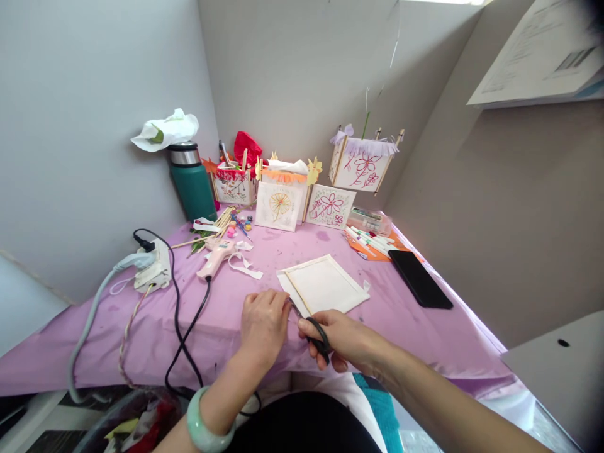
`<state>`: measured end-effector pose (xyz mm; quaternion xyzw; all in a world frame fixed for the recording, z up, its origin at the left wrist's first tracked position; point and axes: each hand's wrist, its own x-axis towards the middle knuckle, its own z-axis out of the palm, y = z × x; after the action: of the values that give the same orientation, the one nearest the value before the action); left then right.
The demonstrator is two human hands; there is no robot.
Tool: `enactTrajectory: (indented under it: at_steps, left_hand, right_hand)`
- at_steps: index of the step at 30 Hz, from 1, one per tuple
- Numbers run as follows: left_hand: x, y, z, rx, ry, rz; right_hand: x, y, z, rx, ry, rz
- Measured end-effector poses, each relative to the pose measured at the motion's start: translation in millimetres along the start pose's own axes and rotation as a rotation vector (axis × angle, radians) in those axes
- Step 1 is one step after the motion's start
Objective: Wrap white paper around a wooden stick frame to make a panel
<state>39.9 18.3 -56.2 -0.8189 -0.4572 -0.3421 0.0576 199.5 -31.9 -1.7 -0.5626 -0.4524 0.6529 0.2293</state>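
Note:
My right hand (346, 340) grips black-handled scissors (314, 330), their blades pointing up-left toward the near corner of a white framed paper panel (325, 283) lying on the purple tablecloth (264, 251). My left hand (264, 321) rests fingers-down on the cloth just left of the blades, at the panel's near-left corner; what it pinches is hidden. A pale green bangle (202, 425) is on my left wrist.
A pink glue gun (217, 255) with black cord lies left of centre, by a power strip (153, 267). At the back stand decorated paper lanterns (361, 163), a green flask (191, 182), sticks. Markers (372, 242) and a black phone (419, 280) lie right.

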Motion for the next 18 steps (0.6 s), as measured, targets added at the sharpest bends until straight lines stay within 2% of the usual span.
enactTrajectory:
  at_steps: [6, 18]
  left_hand:
    - [3.2, 5.8, -2.0, 0.086, -0.059, -0.062]
    - [-2.6, 1.8, 3.0, -0.015, 0.035, -0.108]
  right_hand:
    - [-0.5, -0.4, -0.2, -0.021, -0.002, 0.016]
    - [-3.8, -10.1, 0.5, 0.025, -0.017, 0.047]
